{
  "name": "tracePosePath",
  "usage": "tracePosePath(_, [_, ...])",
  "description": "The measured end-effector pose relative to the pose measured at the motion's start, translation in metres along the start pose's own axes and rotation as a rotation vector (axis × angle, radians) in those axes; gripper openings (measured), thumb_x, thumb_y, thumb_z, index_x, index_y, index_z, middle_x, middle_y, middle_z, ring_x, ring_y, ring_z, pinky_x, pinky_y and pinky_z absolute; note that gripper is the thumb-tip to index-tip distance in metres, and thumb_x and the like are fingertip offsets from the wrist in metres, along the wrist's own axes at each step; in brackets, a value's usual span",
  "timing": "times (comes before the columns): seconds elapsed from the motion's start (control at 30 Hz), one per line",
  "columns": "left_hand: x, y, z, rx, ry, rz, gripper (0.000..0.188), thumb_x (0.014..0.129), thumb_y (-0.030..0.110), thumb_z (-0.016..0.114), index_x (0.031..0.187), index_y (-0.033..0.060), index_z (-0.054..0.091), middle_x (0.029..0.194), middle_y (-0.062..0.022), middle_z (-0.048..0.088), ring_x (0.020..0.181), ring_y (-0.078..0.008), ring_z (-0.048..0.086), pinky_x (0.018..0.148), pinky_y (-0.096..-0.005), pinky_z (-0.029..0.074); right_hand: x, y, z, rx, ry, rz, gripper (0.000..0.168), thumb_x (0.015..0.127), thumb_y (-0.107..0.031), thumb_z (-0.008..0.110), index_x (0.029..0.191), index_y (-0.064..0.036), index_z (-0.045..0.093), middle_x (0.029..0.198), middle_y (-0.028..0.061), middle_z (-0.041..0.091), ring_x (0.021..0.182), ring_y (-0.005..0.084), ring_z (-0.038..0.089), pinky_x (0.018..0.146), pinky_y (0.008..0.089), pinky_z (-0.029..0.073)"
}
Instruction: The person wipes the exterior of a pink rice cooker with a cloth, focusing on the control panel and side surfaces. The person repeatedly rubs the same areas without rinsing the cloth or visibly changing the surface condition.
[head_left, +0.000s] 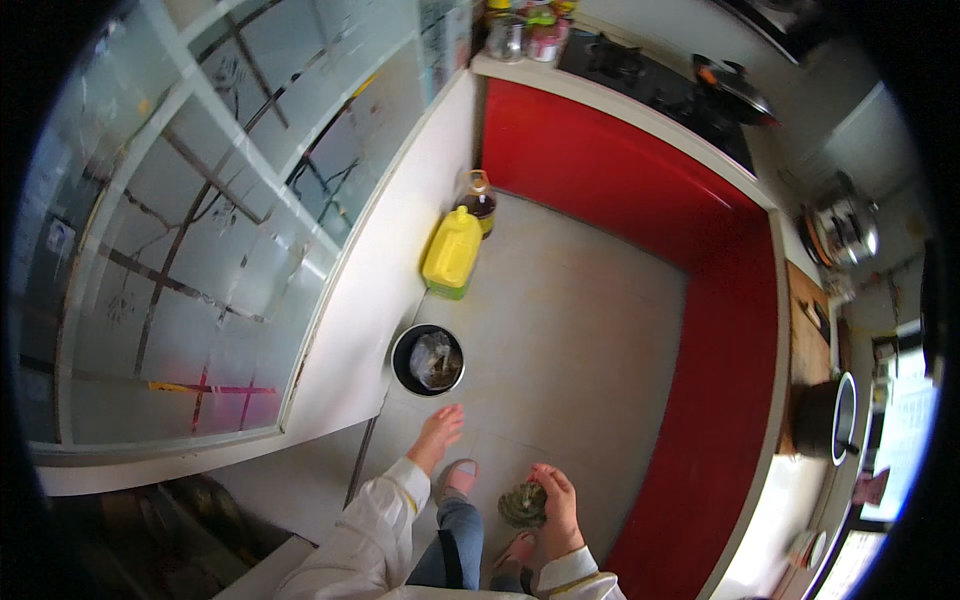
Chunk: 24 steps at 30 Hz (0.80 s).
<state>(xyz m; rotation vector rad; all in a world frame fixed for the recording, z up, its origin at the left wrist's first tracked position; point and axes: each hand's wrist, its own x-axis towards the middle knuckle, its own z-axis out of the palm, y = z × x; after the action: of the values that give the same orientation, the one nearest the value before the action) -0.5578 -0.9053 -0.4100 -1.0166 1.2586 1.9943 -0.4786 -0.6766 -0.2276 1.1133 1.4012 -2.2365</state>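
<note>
My right hand (561, 510) grips a rounded grey-green clump (523, 505) between thumb and fingers, low in front of my body. Whether the clump is leafy or a scrubbing mesh cannot be told. Nothing is in my left hand (437, 437), which reaches forward with its fingers somewhat spread. Just beyond that hand, apart from it, a round dark bin (395, 351) with a pale rim stands on the floor. A crumpled clear plastic bag (433, 361) with brownish matter lies inside the bin.
A yellow jug (453, 251) and a dark oil bottle (478, 201) stand along the white low wall (390, 247). Red cabinets (600, 150) border the grey tiled floor (577, 322). A pan (731, 90) sits on the black hob (645, 82). A dark pot (816, 418) stands on the right counter.
</note>
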Motion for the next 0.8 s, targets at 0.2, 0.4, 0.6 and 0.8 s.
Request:
tracePosePath(0.2, [-0.185,0.054,0.115,-0.107,-0.583,-0.058,0.058,0.099,0.048,0.060,0.143,0.0114,0.050,0.142,-0.0094,0.055,0.131,-0.0242,0.051,0.104,-0.0465,0.046,-0.046,-0.061,-0.035,0.576,-0.184,-0.101,0.035,0.103,-0.037,0.055,0.115,-0.006,0.066,0.093,0.0018,0.066,0.083,0.0152,0.063,0.076,0.0302,0.053])
tracePosePath(0.4, [-0.310,0.017,0.219,0.438,-0.790,0.342,0.042,0.097,0.017,0.067,0.135,0.0034,0.056,0.125,-0.0087,0.064,0.115,-0.0196,0.060,0.095,-0.0366,0.052,-0.151,-0.103,-0.108,0.733,-0.250,-0.336,0.045,0.106,-0.043,0.047,0.133,-0.010,0.059,0.119,0.0087,0.067,0.109,0.0238,0.065,0.096,0.0419,0.053])
tracePosePath(0.6, [-0.385,-0.108,0.306,0.474,-0.813,0.558,0.021,0.092,-0.009,0.063,0.111,-0.0013,0.067,0.111,-0.0053,0.066,0.100,-0.0135,0.064,0.089,-0.0280,0.053,-0.270,-0.069,-0.220,0.545,-0.228,-0.613,0.064,0.094,-0.007,0.065,0.151,-0.010,0.036,0.143,0.0084,0.048,0.129,0.0182,0.049,0.108,0.0344,0.041])
tracePosePath(0.8, [-0.491,-0.242,0.385,0.767,-1.360,0.555,0.028,0.091,-0.007,0.065,0.119,-0.0022,0.070,0.133,-0.0103,0.053,0.118,-0.0186,0.057,0.095,-0.0298,0.052,-0.377,-0.024,-0.371,0.712,0.322,-0.873,0.055,0.088,0.004,0.067,0.138,-0.004,0.045,0.128,0.0117,0.060,0.116,0.0213,0.061,0.102,0.0354,0.049])
